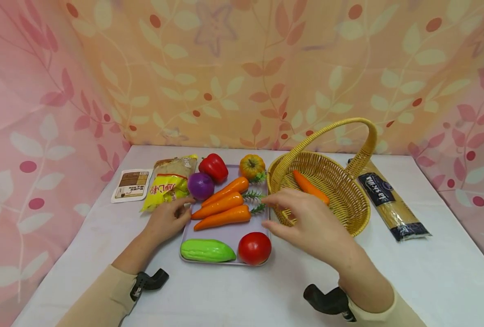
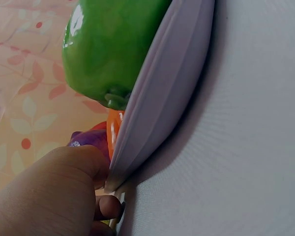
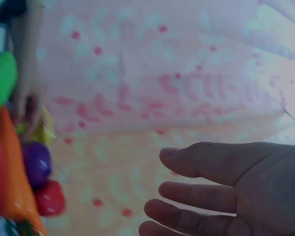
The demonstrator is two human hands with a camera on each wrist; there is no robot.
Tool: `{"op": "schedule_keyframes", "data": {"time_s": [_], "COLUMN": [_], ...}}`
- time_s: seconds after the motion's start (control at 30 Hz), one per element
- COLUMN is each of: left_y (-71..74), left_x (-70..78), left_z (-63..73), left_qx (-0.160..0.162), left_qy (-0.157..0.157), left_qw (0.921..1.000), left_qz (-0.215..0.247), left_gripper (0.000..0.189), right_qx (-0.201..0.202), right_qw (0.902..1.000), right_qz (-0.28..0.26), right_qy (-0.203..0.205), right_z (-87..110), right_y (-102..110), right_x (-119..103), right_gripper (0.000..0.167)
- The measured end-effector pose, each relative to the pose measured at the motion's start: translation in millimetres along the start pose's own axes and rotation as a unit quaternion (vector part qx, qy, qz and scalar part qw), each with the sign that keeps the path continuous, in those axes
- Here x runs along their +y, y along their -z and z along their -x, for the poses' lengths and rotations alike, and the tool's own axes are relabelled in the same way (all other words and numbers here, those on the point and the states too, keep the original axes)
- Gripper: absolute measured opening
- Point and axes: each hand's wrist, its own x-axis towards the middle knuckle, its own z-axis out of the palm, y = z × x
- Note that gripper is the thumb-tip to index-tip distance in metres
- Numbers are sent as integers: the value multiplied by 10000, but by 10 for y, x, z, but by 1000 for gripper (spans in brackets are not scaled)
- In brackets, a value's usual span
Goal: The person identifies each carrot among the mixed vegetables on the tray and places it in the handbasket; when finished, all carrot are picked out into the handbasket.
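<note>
A pale purple tray [image 1: 229,234] carries three orange carrots [image 1: 223,217], a purple onion-like ball [image 1: 201,186], a red bell pepper [image 1: 214,168], a small pumpkin [image 1: 252,166], a tomato [image 1: 255,248] and a green cucumber-like vegetable [image 1: 207,250]. My left hand [image 1: 168,220] pinches the tray's left rim, thumb and fingers on either side of it in the left wrist view. My right hand [image 1: 311,222], fingers extended and thumb apart, hovers over the near left side of the wicker basket [image 1: 360,215] and holds nothing. Inside the basket lies another carrot [image 1: 310,186].
Left of the tray lie a yellow bag of food [image 1: 170,179] and a flat white packet [image 1: 132,185]. A pack of spaghetti [image 1: 393,204] rests to the basket's right. The basket's tall handle [image 1: 348,121] arches upward. Patterned cloth [image 1: 242,81] closes off the back and sides.
</note>
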Motion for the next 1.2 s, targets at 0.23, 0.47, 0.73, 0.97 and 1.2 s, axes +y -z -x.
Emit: {"op": "schedule_keyframes", "data": {"time_s": [0.23, 0.47, 0.73, 0.97, 1.2], "left_y": [-2, -11, -8, 1, -13], "left_x": [-6, -15, -14, -1, -9], "left_z": [1, 12, -1, -13, 0], "left_qx": [-59, -68, -30, -66, -33], "left_qy": [93, 87, 13, 67, 61], "left_qw": [9999, 9999, 10000, 9999, 10000], "left_qz": [-36, 5, -46, -74, -55], "left_gripper": [29, 30, 30, 30, 30], "right_qx": [-619, -805, -1057, -962, -655], "right_qw": [9981, 9953, 9853, 9823, 9886], "right_qz": [-71, -251, -754, -899, -786], "right_qy": [-21, -470, -1113, -1336, -1102], "right_z": [-186, -335, -415, -429, -420], "right_y": [-547, -967, -1150, -1193, -1141], "right_x": [16, 272, 501, 524, 437], "right_gripper": [44, 53, 56, 54, 53]}}
